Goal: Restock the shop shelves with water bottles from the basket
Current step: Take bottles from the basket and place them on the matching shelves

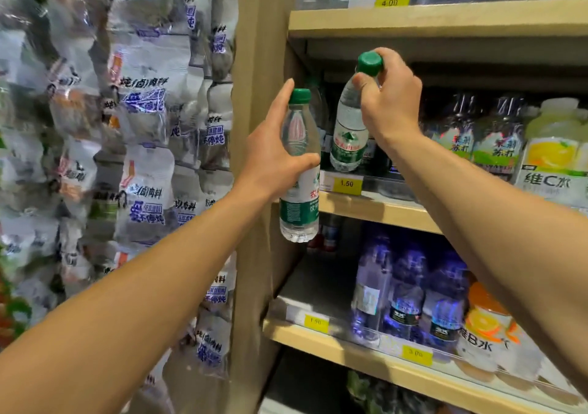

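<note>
A green-capped water bottle [347, 127] is hanging tilted at the mouth of the middle shelf [375, 208], its base just above the shelf's front edge near a yellow price tag [346, 183]. The right hand [389, 101] is pinching it from above, fingers curled tightly round the cap and neck. A second green-capped bottle [299, 171] is being held upright in front of the shelving upright [257, 95], to the left of the first; the left hand [273, 152] is wrapping its middle, thumb across the front above the label, index finger stretching up alongside the cap. Further along the middle shelf, dark-capped bottles [477, 133] and a pale yellow drink bottle [553, 155] are standing. The lower shelf [318, 337] is carrying blue-tinted bottles [407, 292] and an orange-labelled bottle [490, 327]. To the left, clear printed packets [143, 111] are hanging in rows.
</note>
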`<state>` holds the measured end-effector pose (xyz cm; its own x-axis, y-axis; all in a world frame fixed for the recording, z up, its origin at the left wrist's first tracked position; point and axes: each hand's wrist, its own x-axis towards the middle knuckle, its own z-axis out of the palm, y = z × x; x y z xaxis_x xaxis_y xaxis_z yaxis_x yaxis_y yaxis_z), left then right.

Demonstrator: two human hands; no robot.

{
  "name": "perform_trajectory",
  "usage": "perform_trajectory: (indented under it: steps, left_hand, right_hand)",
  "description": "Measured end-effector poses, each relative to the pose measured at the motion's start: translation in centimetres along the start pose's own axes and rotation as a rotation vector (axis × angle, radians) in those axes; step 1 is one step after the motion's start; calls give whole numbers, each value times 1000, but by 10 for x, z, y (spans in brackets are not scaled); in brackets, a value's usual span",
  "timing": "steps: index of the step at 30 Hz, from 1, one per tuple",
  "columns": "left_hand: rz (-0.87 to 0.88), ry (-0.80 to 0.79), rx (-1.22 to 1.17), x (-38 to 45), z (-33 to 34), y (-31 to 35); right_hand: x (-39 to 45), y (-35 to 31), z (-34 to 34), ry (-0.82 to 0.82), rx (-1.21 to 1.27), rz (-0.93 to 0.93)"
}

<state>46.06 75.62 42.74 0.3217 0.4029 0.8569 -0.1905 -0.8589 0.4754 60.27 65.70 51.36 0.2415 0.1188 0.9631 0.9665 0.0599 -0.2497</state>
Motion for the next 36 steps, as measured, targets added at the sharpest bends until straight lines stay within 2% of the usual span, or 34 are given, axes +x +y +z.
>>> perform_trajectory:
  steps: [8, 16, 19, 23, 29, 33, 36]
  left_hand:
    - [1, -40, -34, 20, -1, -8]
    - [-25, -40, -84, 44, 10, -1]
    - [-17, -37, -73, 49, 15, -1]
    - [-24, -25, -58, 52, 16, -5]
    - [-75, -37, -16, 52, 15, -13]
    - [-95, -41, 35, 52, 17, -13]
    - [-108, -45, 36, 54, 17, -11]
  right_hand:
    - [26, 14, 16, -48, -46, 100]
    - [42, 31, 43, -35, -6, 302]
    - [41, 35, 52, -150, -68, 377]
    - [26, 55, 59, -319, -169, 379]
    - [16, 68, 51, -369, -172, 361]
    - [8, 66, 39, -336, -150, 328]
    - [6, 70, 33, -509, -178, 291]
